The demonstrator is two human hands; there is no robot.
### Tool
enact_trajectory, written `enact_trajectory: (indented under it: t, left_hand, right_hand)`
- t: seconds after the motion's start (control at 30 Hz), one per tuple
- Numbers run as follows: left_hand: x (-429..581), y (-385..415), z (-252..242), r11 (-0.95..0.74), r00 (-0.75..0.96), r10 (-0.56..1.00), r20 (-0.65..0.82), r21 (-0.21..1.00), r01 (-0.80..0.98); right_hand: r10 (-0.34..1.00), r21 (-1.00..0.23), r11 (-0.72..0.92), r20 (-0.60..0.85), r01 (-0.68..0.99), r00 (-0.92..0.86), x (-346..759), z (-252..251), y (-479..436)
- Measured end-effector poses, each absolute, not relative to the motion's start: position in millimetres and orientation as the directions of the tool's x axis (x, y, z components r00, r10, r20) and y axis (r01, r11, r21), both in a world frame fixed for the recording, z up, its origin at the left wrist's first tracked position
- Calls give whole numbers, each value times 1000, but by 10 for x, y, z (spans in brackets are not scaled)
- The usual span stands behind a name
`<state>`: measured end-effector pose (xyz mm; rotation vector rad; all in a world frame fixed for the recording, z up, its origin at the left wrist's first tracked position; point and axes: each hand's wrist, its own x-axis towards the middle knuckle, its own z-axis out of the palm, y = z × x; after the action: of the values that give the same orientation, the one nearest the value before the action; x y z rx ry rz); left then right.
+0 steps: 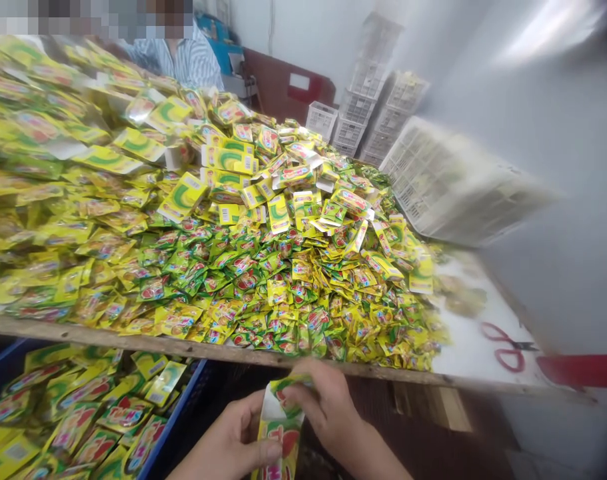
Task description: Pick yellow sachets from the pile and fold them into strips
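Observation:
My left hand (236, 440) and my right hand (328, 410) are low in the view, just under the table's front edge. Together they grip one yellow-green packet (279, 437) with red print. The left thumb presses its lower part. The right fingers are closed over its top, where small sachets stick out. Above them a huge heap of small yellow-green sachets (263, 267) covers the table (463, 347). Small yellow boxes (228, 160) lie on top of the heap.
A blue crate (180, 417) of filled packets stands at lower left. Red-handled scissors (508, 347) lie on the table's right end. A white plastic basket (453, 183) rests beyond them, with stacked baskets (368, 100) by the wall. A person in a striped shirt (188, 60) sits across.

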<state>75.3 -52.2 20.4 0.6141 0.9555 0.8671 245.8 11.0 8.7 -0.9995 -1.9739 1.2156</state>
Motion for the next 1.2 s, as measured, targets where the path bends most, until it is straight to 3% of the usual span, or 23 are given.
enact_trajectory:
  t: [0.1, 0.4, 0.47, 0.6, 0.7, 0.83, 0.93, 1.0, 1.1, 1.2]
  left_hand:
    - [749, -555, 145, 516, 277, 854, -440, 779, -356]
    - [775, -554, 128, 495, 302, 860, -412, 816, -299]
    - [760, -555, 133, 499, 308, 857, -413, 817, -291]
    - [709, -566, 142, 517, 330, 846, -419, 796, -315]
    - [693, -587, 94, 489, 321, 862, -393, 812, -319]
    - [714, -594, 24, 447, 317, 880, -354, 844, -298]
    - [711, -581, 28, 472, 301, 872, -386, 829, -302]
    - [696, -573, 51, 523, 264, 851, -454, 776, -353]
    - [681, -545, 105, 635, 304, 768, -564, 608, -476]
    - [684, -477, 167, 715, 341, 689, -640, 518, -470]
  right_hand:
    - [771, -867, 393, 129, 307, -624, 2507, 149, 104]
    - [648, -702, 535, -17, 470, -762, 2534, 394, 127]
    - [632, -747, 498, -35, 440, -774, 2555, 470, 148]
    - [741, -874, 252, -102, 416, -663, 2563, 527, 184]
    - [772, -881, 281, -27, 380, -635, 2523, 405, 140]
    - [710, -890, 315, -8, 328, -704, 2500, 211, 13]
    - [825, -958, 136, -31, 252, -565, 2534, 130, -33]
    - [904, -982, -135, -177, 132, -389, 2556, 63, -45]
    - [771, -818, -565, -476, -109, -423, 2537, -72, -83]
    - [611, -649, -747, -585, -144, -533, 2453, -155, -121]
